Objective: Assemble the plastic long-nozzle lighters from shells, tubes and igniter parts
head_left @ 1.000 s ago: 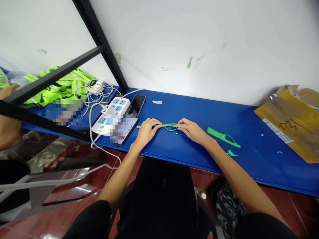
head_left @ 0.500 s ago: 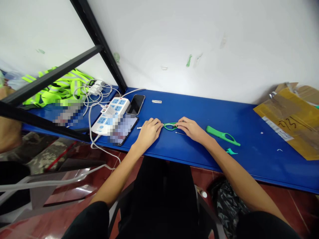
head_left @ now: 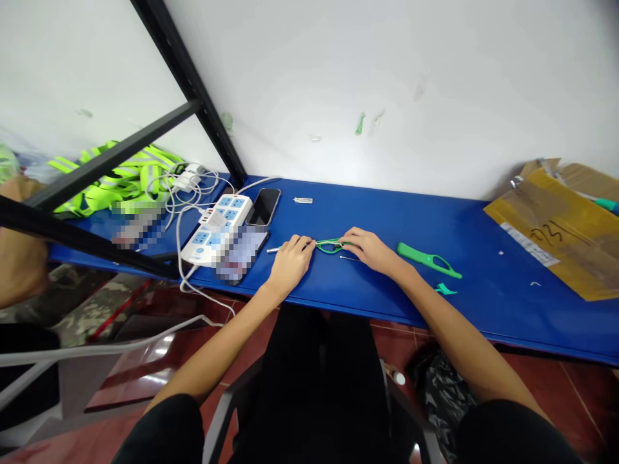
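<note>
Left hand [head_left: 293, 261]: fingers more bunched over the rod [head_left: 273, 249] than a second ago, covering the stretch that showed between them.
Rod's silver end: more of it sticks out past the hand.
Left forearm [head_left: 217, 346]: swung outward at the elbow, the black sleeve [head_left: 162, 428] going with it.
Chair arm [head_left: 220, 422]: a longer piece uncovered beside that sleeve.
View: tipped slightly, bringing the taped box [head_left: 556, 232] farther in from the right edge.
Green item in box [head_left: 607, 205]: more exposed.
</note>
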Demonstrator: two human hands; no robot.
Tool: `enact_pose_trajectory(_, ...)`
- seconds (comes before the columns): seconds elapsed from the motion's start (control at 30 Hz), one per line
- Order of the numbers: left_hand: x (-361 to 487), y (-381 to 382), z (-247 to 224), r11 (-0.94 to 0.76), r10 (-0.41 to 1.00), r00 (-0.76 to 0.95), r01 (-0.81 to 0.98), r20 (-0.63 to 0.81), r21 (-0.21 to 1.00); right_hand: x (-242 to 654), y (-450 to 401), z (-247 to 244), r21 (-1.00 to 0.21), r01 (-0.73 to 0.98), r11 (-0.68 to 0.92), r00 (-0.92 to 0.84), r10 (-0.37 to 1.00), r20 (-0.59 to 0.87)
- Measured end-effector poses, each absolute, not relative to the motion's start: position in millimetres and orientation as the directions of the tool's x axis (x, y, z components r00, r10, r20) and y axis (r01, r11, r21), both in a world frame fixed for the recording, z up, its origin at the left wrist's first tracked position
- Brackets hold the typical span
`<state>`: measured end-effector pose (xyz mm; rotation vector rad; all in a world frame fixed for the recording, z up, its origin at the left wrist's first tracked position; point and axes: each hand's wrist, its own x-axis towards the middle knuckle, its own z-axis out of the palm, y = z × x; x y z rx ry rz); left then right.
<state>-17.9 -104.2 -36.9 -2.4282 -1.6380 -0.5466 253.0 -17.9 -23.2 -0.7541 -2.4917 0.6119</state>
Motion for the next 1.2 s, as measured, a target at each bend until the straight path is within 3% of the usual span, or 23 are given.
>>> enact_pose_trajectory(0.23, -21, -105, -46, -0.400, 0.863, 0.342, 0.912, 0.371, 0.091, 253, -17, -24, -0.565, 0.393, 0.725, -0.709, 0.630, 0.315)
enact_pose_trajectory(0.63, -12, -106, -37, -0.421, 0.826, 0.327, 0.899, 0.458, 0.117, 259, -17, -9, -0.522, 0.392, 0.758, -0.719, 0.606, 0.339)
enact_pose_trajectory(0.8, -13, -107, -38, -0.438, 0.815, 0.337, 0.891, 0.471, 0.122, 323, -61, 21, -0.465, 0.612, 0.640, -0.390, 0.755, 0.526)
enact_pose_trajectory(1.0, -16, -108, -43, -0.463, 0.798, 0.363, 0.880, 0.482, 0.104, 436, -139, 0, -0.488, 0.805, 0.338, -0.154, 0.913, 0.378)
enact_pose_trajectory(1.2, -14, -109, -41, -0.455, 0.807, 0.331, 0.877, 0.489, 0.156, 445, -152, -26, -0.519, 0.801, 0.298, -0.177, 0.946, 0.271)
